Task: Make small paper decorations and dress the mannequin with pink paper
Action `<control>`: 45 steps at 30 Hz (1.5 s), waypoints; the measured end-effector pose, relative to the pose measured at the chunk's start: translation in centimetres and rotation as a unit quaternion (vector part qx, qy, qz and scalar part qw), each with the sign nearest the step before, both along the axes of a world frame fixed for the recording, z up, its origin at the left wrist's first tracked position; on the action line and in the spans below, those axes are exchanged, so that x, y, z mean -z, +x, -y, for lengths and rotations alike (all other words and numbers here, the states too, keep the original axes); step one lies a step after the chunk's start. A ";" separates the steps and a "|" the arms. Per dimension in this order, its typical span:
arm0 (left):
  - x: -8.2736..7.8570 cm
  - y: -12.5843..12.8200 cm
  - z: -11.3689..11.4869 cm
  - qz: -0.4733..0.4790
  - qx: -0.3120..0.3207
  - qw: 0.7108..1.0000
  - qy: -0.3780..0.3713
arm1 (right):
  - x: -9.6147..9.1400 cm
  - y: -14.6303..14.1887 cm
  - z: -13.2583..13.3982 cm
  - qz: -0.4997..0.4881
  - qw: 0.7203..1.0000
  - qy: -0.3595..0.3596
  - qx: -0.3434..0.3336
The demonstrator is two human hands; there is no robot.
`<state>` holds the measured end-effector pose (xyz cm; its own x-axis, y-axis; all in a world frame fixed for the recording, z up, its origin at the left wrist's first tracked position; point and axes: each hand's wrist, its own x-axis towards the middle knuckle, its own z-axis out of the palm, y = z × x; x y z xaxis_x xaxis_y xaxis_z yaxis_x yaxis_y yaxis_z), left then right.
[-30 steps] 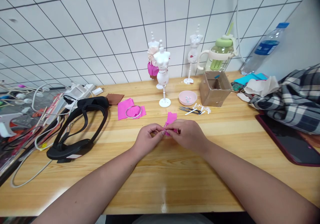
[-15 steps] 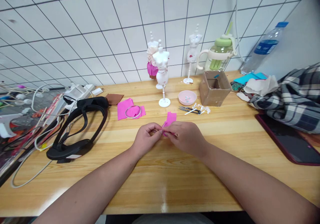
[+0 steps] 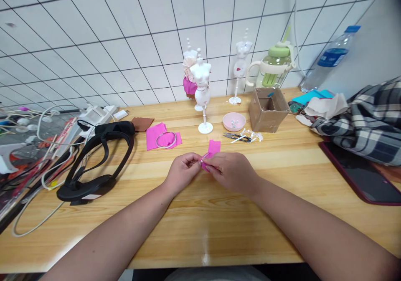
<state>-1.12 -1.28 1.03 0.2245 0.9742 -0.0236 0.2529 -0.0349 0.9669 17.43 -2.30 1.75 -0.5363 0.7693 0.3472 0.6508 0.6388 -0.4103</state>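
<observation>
Close together over the middle of the table, my left hand (image 3: 184, 171) and my right hand (image 3: 232, 170) are both pinched on a small thin pink sheet (image 3: 214, 146), cloth or crepe paper. Its flat end sticks out past the fingers, and a narrow folded part runs between the fingertips. A tiny whitish spot shows at the left fingertips, too small to name. Beyond my hands stands a white mini dress form (image 3: 202, 78). Thread snips (image 3: 233, 136) lie to the right beside white scraps (image 3: 257, 136).
More pink sheets (image 3: 154, 137) lie left under a metal ring (image 3: 158, 141). A pink bowl (image 3: 228, 126) holds small clear bits, next to a cardboard box (image 3: 265, 120). At left rests a black headset (image 3: 106, 185); at right, a tablet (image 3: 354, 172) and plaid cloth (image 3: 376, 118).
My left fingertips have parted slightly from the right ones, showing more of the pink sheet between them. Otherwise the view has only shifted a little.
</observation>
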 end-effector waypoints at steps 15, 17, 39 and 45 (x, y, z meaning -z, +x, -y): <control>0.3 -0.2 0.1 -0.030 0.007 1.000 0.004 | 0.0 0.2 -0.3 0.006 0.999 -0.021 0.027; 0.3 -0.2 0.1 -0.025 0.008 1.000 0.005 | 0.0 0.2 -0.3 0.001 0.999 -0.022 0.027; 0.3 -0.2 -0.1 -0.020 0.008 1.000 0.016 | 0.0 0.2 -0.1 0.012 1.000 0.005 0.001; 0.5 -0.3 -0.2 -0.047 0.007 0.998 0.030 | -0.2 0.2 -0.1 0.016 1.000 -0.010 0.009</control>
